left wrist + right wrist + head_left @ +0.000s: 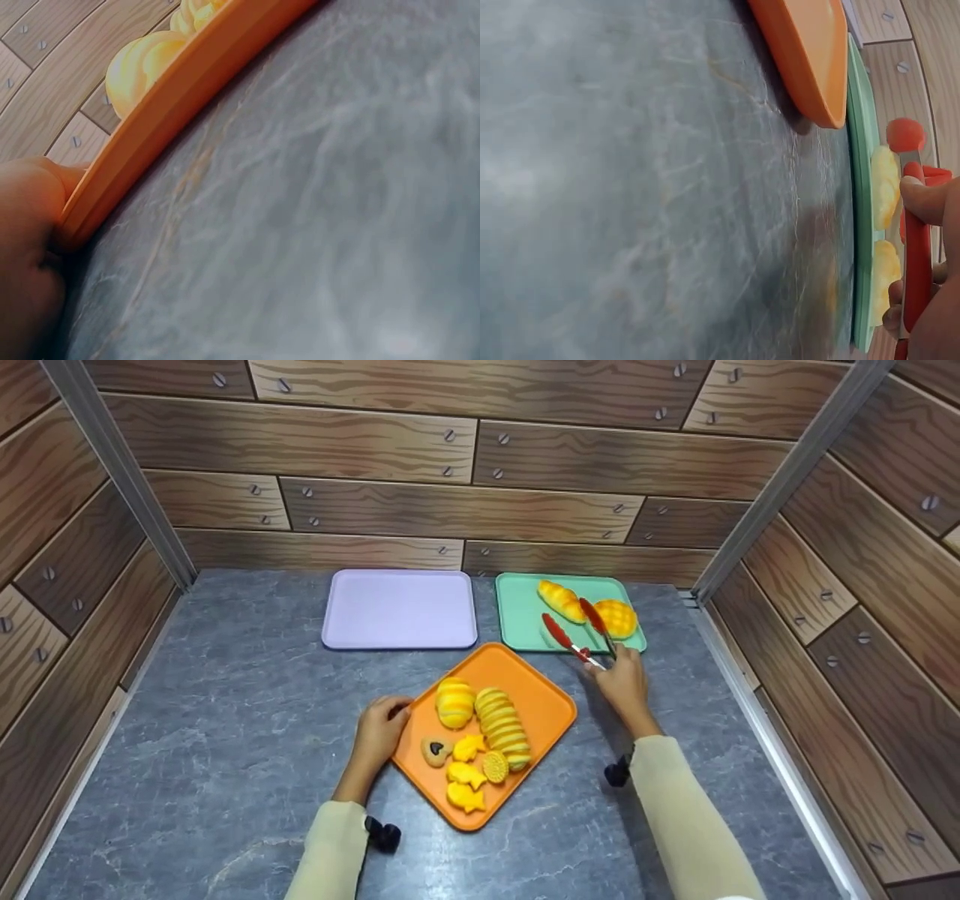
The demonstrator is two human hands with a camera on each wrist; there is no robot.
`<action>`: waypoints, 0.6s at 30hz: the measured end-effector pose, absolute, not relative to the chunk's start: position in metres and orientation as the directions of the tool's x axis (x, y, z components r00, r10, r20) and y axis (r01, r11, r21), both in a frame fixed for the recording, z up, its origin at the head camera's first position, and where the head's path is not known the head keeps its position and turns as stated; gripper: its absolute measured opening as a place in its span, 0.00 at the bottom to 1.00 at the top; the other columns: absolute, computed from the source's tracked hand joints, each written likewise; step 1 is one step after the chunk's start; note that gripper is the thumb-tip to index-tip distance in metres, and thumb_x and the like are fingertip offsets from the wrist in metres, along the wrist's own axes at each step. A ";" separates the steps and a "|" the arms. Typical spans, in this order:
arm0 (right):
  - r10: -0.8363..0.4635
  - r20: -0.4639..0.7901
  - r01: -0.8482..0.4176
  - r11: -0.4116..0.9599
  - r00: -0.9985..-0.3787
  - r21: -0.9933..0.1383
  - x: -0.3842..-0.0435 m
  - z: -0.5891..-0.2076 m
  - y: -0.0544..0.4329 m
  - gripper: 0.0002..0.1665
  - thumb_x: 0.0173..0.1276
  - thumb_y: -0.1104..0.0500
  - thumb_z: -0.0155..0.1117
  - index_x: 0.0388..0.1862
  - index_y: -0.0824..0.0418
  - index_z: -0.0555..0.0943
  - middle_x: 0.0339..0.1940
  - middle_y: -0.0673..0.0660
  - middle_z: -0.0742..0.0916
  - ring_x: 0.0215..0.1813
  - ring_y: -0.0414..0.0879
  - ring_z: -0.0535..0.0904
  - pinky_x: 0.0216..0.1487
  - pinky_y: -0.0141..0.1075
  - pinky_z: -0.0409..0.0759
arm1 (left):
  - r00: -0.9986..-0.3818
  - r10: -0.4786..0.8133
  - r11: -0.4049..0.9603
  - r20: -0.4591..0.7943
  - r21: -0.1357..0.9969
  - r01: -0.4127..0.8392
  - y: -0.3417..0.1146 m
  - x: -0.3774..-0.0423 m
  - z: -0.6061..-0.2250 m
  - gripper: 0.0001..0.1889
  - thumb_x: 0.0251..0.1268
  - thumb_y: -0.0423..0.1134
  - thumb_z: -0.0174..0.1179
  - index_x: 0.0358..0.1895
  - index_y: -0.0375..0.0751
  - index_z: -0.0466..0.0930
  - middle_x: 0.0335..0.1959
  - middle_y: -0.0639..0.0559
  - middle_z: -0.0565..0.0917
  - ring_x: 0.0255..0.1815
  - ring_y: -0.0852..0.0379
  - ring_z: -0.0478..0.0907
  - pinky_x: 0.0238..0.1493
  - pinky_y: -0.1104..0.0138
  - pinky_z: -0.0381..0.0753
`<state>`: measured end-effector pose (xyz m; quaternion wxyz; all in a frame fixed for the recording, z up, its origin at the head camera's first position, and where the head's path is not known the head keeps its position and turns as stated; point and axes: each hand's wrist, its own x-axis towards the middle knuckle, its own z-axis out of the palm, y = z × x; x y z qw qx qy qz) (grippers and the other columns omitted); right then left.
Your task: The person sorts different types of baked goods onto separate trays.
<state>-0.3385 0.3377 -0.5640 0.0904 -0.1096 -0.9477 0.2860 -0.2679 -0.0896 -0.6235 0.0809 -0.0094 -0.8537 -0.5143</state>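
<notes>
My left hand (381,730) grips the left edge of the orange tray (546,696), which lies turned cornerwise on the table. On this tray sit a round striped bun (454,703), a long striped bread roll (502,727), a heart-shaped cookie (435,751), a round yellow cookie (495,767) and several yellow fish-shaped pieces (466,796). My right hand (624,681) holds red-tipped tongs (556,631) over the green tray (517,615). The tongs' arms are spread with nothing between them. One tip overlaps a long golden bread roll (559,598); beside it is a round crosshatched bun (616,619).
A lilac tray (399,609) lies behind the orange one, left of the green tray. Wood-patterned panels (375,510) close off the back and both sides of the grey marbled table (225,720). A metal rail (772,750) runs along the right side.
</notes>
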 end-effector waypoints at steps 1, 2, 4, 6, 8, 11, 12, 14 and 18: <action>0.257 0.109 0.153 0.810 -0.960 -0.566 -0.336 -0.564 0.337 0.50 0.67 0.46 0.70 0.77 0.70 0.61 0.72 0.72 0.69 0.68 0.68 0.70 0.67 0.63 0.69 | -0.987 -0.068 0.469 0.147 0.877 0.099 -0.090 -0.268 -0.623 0.08 0.70 0.35 0.62 0.47 0.43 0.88 0.48 0.47 0.87 0.56 0.47 0.80 0.61 0.52 0.77; 0.254 0.111 0.148 0.808 -0.961 -0.570 -0.334 -0.563 0.337 0.50 0.67 0.46 0.70 0.77 0.69 0.61 0.73 0.71 0.67 0.68 0.68 0.69 0.67 0.63 0.69 | -0.987 -0.069 0.466 0.146 0.879 0.097 -0.090 -0.268 -0.623 0.08 0.70 0.36 0.63 0.47 0.43 0.88 0.48 0.47 0.87 0.56 0.47 0.80 0.61 0.52 0.77; 0.249 0.122 0.135 0.805 -0.961 -0.578 -0.329 -0.562 0.335 0.49 0.66 0.46 0.71 0.77 0.68 0.62 0.74 0.70 0.66 0.69 0.68 0.69 0.67 0.63 0.68 | -0.986 -0.068 0.465 0.150 0.879 0.102 -0.090 -0.268 -0.624 0.08 0.70 0.36 0.63 0.47 0.43 0.88 0.48 0.47 0.88 0.56 0.47 0.80 0.61 0.52 0.77; 0.245 0.142 0.119 0.804 -0.959 -0.583 -0.324 -0.560 0.334 0.49 0.65 0.47 0.72 0.76 0.68 0.63 0.73 0.69 0.67 0.68 0.68 0.70 0.67 0.63 0.69 | -0.985 -0.066 0.470 0.158 0.876 0.109 -0.091 -0.268 -0.624 0.08 0.70 0.35 0.63 0.47 0.43 0.89 0.47 0.48 0.88 0.56 0.47 0.80 0.61 0.52 0.77; 0.241 0.155 0.107 0.801 -0.958 -0.589 -0.319 -0.559 0.333 0.48 0.64 0.47 0.72 0.76 0.68 0.63 0.71 0.69 0.68 0.67 0.67 0.71 0.66 0.62 0.69 | -0.984 -0.066 0.470 0.163 0.875 0.114 -0.090 -0.268 -0.624 0.08 0.70 0.35 0.63 0.47 0.43 0.89 0.47 0.48 0.88 0.56 0.47 0.81 0.61 0.52 0.77; 0.241 0.167 0.096 0.795 -0.956 -0.599 -0.311 -0.556 0.331 0.49 0.63 0.48 0.74 0.75 0.68 0.64 0.70 0.68 0.69 0.66 0.67 0.72 0.65 0.62 0.70 | -0.984 -0.065 0.470 0.166 0.875 0.117 -0.090 -0.268 -0.625 0.08 0.70 0.35 0.63 0.47 0.42 0.89 0.46 0.48 0.88 0.56 0.47 0.80 0.61 0.52 0.77; 0.238 0.165 0.093 0.794 -0.957 -0.601 -0.307 -0.556 0.330 0.49 0.63 0.48 0.74 0.75 0.68 0.64 0.70 0.69 0.69 0.66 0.67 0.72 0.65 0.62 0.70 | -0.984 -0.065 0.468 0.165 0.876 0.116 -0.089 -0.268 -0.625 0.08 0.70 0.35 0.63 0.47 0.42 0.89 0.46 0.47 0.88 0.56 0.46 0.80 0.62 0.52 0.77; 0.227 0.167 0.083 0.794 -0.959 -0.603 -0.301 -0.556 0.328 0.49 0.62 0.48 0.74 0.76 0.67 0.63 0.69 0.69 0.70 0.65 0.67 0.72 0.64 0.63 0.70 | -0.984 -0.063 0.471 0.169 0.874 0.120 -0.090 -0.269 -0.626 0.08 0.70 0.35 0.63 0.47 0.42 0.88 0.47 0.47 0.88 0.56 0.46 0.80 0.62 0.52 0.76; 0.205 0.158 0.070 0.796 -0.966 -0.602 -0.287 -0.561 0.325 0.49 0.62 0.48 0.74 0.76 0.66 0.63 0.69 0.69 0.70 0.65 0.67 0.72 0.63 0.63 0.70 | -0.981 -0.060 0.481 0.184 0.866 0.133 -0.090 -0.269 -0.626 0.09 0.70 0.35 0.63 0.48 0.41 0.88 0.47 0.47 0.88 0.56 0.46 0.81 0.61 0.52 0.77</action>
